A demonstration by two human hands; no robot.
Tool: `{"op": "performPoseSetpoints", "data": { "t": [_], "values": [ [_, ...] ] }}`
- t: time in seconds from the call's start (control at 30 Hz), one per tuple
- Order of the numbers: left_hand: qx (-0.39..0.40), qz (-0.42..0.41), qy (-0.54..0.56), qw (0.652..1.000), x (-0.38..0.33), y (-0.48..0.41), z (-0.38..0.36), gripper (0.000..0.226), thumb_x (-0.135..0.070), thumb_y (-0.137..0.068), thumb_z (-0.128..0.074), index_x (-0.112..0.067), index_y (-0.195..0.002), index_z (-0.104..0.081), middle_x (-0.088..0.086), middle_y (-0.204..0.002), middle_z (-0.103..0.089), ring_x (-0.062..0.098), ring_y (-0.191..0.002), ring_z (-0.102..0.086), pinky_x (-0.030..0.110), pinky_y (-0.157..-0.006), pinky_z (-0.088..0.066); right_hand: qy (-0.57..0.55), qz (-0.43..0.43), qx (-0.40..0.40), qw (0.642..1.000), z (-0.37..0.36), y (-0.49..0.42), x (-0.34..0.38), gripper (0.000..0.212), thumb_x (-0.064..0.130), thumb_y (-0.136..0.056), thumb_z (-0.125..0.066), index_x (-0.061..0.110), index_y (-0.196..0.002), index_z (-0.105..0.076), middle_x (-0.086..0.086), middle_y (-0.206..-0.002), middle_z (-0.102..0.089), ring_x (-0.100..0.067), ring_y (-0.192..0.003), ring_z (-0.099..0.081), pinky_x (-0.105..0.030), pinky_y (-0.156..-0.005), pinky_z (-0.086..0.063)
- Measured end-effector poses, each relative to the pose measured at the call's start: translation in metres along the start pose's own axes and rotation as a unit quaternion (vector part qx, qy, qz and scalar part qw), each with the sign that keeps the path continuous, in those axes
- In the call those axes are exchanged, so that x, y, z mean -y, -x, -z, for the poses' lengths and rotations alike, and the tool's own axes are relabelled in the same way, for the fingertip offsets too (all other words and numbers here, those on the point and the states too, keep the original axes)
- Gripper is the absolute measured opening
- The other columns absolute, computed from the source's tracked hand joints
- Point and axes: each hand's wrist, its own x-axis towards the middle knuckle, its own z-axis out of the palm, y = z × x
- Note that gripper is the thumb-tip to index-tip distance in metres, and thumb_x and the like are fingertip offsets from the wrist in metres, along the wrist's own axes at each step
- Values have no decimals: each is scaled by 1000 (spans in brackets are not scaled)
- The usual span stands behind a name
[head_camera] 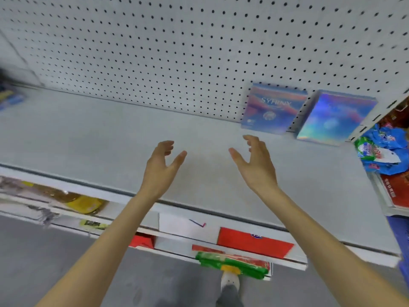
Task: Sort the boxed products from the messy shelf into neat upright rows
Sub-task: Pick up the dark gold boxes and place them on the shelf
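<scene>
Both hands empty: left hand (pixel 162 161) and right hand (pixel 254 159) spread over the bare grey shelf (pixel 110 134). Two iridescent blue boxes (pixel 273 108) already upright at 2 o'clock, so I'd guess next is fetching another box

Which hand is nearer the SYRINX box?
Right. The right hand hangs open just below the SYRINX box, not touching; the left hand is farther off to its left.
</scene>
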Motion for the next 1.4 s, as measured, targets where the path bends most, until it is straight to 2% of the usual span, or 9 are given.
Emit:
{"op": "performPoseSetpoints", "data": {
  "t": [0.17, 0.37, 0.57, 0.77, 0.83, 0.9, 1.03, 1.2, 1.4],
  "values": [
    [-43, -19, -60, 997, 51, 48, 146, 49, -47, -89, -59, -22, -130, -49, -6, -126, -56, 4, -113, -51, 23, -93, -38, -48, 58, 51, 996, -91, 48, 110, 54, 50, -89, -59, 25, -135, -43, -4, -132, -49, -23, -123, -48, -43, -102, -41],
    [-155, 40, -36, 986, 96, 129, 299, 48, -61, -80, -55, -35, -120, -53, -19, -116, -61, -4, -108, -55, 16, -88, -41, -159, 107, 162, 968, -200, 132, 231, 43, 53, -87, -58, 36, -125, -48, 12, -118, -49, -9, -117, -48, -28, -96, -38],
    [-267, 114, 37, 956, 144, 174, 372, 32, -62, -79, -58, -52, -109, -52, -30, -111, -61, -5, -109, -58, 27, -97, -46, -148, 176, 278, 933, -286, 172, 307, 49, 54, -88, -57, 41, -133, -44, 19, -125, -47, -2, -122, -44, -39, -105, -42],
    [-304, 143, 34, 941, 208, 149, 443, 27, -56, -79, -58, -62, -104, -50, -39, -110, -58, -8, -109, -56, 18, -94, -44, -123, 211, 356, 902, -381, 161, 378, 57, 52, -86, -59, 40, -139, -41, 16, -137, -47, -3, -125, -44, -36, -105, -41],
    [-314, 144, 23, 938, 231, 125, 477, 27, -53, -81, -59, -60, -106, -50, -37, -111, -58, -9, -110, -55, 11, -92, -42, -142, 205, 369, 895, -417, 148, 406, 49, 50, -84, -60, 43, -131, -46, 22, -130, -51, 1, -121, -48, -32, -101, -44],
    [-317, 146, 20, 937, 251, 96, 512, 27, -50, -82, -60, -61, -105, -51, -36, -111, -59, -10, -111, -55, 11, -91, -41, -170, 196, 370, 892, -454, 130, 439, 42, 46, -85, -63, 51, -124, -47, 33, -117, -51, 15, -110, -48, -18, -92, -42],
    [-321, 138, 4, 937, 280, 36, 591, 28, -41, -87, -64, -59, -105, -52, -35, -111, -60, -10, -110, -55, 10, -92, -41, -185, 196, 351, 897, -518, 90, 516, 37, 37, -88, -66, 40, -123, -53, 25, -109, -55, 21, -95, -51, -3, -70, -38],
    [-330, 143, -14, 933, 322, -13, 671, 33, -35, -88, -64, -35, -120, -56, -26, -114, -60, -12, -111, -52, 1, -92, -38, -179, 208, 342, 899, -592, 62, 601, 45, 43, -86, -66, 33, -129, -55, 18, -119, -56, -1, -112, -52, -9, -83, -34],
    [-291, 160, 3, 943, 396, -63, 756, 30, -34, -87, -65, -49, -110, -51, -25, -114, -59, -12, -110, -52, 13, -93, -39, -170, 164, 312, 920, -683, 41, 668, 35, 29, -88, -69, 28, -122, -58, 8, -118, -60, -10, -109, -57, -34, -98, -46]
  ]
}}
